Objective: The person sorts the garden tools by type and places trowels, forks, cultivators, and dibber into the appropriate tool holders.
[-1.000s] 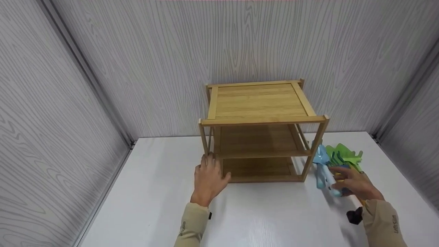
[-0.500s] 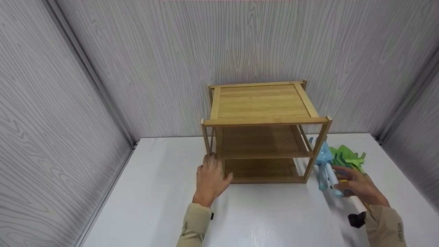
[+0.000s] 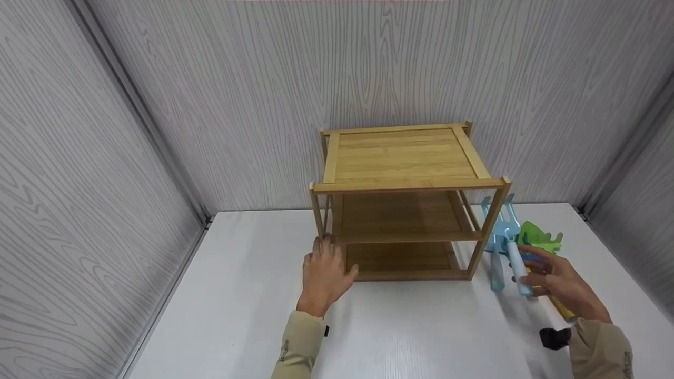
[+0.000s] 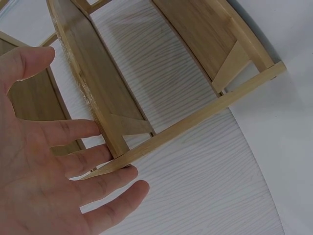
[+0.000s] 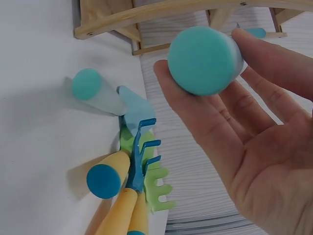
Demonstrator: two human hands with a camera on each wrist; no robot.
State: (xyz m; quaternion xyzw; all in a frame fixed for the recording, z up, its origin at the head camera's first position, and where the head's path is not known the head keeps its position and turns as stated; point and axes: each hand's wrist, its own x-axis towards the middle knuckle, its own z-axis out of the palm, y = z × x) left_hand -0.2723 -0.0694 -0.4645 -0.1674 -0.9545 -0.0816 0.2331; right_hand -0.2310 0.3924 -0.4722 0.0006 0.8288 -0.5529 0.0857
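Note:
My right hand (image 3: 561, 281) pinches the pale blue handle of a small garden fork (image 3: 506, 227) between thumb and fingers, at the right of the wooden shelf. Its tines point to the back wall; in the right wrist view the fork's teal handle end (image 5: 200, 61) faces the camera. A light blue tool with a pale handle (image 3: 497, 273) lies below it. My left hand (image 3: 324, 279), fingers extended, touches the left front post of the wooden shelf (image 3: 405, 158). In the left wrist view the fingertips (image 4: 139, 188) lie against the shelf frame.
Beside the right hand lies a pile of garden tools: a blue rake (image 5: 137, 166), a green leaf-shaped tool (image 3: 532, 234) and yellow handles (image 5: 117, 210). Grey wood-grain walls (image 3: 253, 105) enclose the white table (image 3: 247, 305) at the back and sides.
My right hand has lifted the light blue fork off the pile, its tines now rising beside the shelf's right post. The left hand stays at the shelf.

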